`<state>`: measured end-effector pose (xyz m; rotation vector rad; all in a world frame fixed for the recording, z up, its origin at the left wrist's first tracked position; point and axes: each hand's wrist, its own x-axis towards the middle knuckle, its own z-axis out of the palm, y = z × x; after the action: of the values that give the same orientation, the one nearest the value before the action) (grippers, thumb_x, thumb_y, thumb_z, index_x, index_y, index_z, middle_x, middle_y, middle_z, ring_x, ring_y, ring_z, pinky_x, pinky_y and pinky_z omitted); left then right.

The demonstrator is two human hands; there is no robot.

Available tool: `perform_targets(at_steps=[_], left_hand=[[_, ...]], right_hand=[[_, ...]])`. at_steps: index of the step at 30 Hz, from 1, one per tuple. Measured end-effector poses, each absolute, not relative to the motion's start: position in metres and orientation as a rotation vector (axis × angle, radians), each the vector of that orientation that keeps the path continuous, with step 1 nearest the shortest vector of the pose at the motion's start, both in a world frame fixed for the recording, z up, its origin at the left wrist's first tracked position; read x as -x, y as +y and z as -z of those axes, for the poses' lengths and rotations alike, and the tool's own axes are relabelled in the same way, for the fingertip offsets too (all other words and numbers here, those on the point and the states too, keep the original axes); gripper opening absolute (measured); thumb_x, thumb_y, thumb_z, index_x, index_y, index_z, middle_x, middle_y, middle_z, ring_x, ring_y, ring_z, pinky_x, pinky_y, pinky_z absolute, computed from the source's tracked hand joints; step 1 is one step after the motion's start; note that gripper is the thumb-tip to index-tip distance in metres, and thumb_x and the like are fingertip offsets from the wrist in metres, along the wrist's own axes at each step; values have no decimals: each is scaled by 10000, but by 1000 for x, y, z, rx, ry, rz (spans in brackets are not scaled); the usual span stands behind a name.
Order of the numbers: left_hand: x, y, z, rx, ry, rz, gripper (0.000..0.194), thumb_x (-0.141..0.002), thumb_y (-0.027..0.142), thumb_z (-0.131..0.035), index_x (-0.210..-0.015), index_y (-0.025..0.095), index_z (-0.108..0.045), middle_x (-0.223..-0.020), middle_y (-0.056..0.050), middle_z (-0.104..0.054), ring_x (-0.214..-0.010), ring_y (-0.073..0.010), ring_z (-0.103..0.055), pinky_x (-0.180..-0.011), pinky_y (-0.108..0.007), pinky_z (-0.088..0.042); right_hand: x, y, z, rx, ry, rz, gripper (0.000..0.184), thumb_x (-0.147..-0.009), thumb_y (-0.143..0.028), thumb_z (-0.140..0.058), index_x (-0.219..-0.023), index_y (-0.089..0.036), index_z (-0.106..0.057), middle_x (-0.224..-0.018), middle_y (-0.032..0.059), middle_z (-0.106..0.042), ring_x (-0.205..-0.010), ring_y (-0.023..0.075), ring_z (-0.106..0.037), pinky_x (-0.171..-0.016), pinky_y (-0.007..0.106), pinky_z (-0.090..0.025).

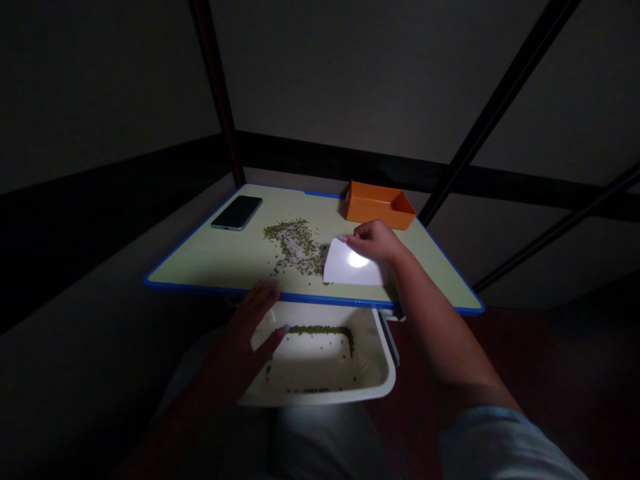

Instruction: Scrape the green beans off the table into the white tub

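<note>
My right hand pinches the upper edge of a white plastic-looking card, tilted over the table with a bright light patch on it. Just left of the card lies a loose scatter of small green seeds mixed with paler grains. My left hand has its fingers spread, at the table's front edge and the left rim of a white basin. More green seeds line the far side of the basin's floor, with some specks elsewhere in it.
The pale yellow table has a blue edge. A dark-screened phone lies at its back left. At the back right stands an orange open box. Walls rise close behind the table and at its left.
</note>
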<state>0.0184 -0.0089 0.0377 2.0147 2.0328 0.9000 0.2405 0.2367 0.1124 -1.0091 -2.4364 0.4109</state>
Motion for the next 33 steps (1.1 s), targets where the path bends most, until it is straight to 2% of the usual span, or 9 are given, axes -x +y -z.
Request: perform_targets(at_steps=[11,25,33], left_hand=[[-19,-8,-34,-2014,2041,-924,599,-845,609,-359,-1327,256,-397,-1462,-46,-397,-1384,-222,-298,-1111,-495,-317],[-17,-8,-32,-2037,2059,-903,610,-841,622,-352,-1329,258,-395,-1449,-44,-416,-1386,-227,-294,-1105,-494,-332],[-18,-8,-34,-2058,2069,-883,605,-846,612,-351,-1330,251,-391,-1455,-45,-407,-1389,-222,-286,-1106,-485,-332]], right_hand=[[-237,233,-110,975,-2460,-433,491,-786,-575,-520,-513,-167,-491,-467,-36,-390,-477,75,-320,-505,272,-188],[-223,225,-112,1116,-2514,-178,442,-846,-495,-494,-559,-166,-566,-500,3,-458,-491,97,-311,-525,290,-176],[-210,217,-110,1132,-2550,-183,432,-859,-489,-486,-608,-165,-627,-540,18,-511,-510,106,-349,-533,292,-188]])
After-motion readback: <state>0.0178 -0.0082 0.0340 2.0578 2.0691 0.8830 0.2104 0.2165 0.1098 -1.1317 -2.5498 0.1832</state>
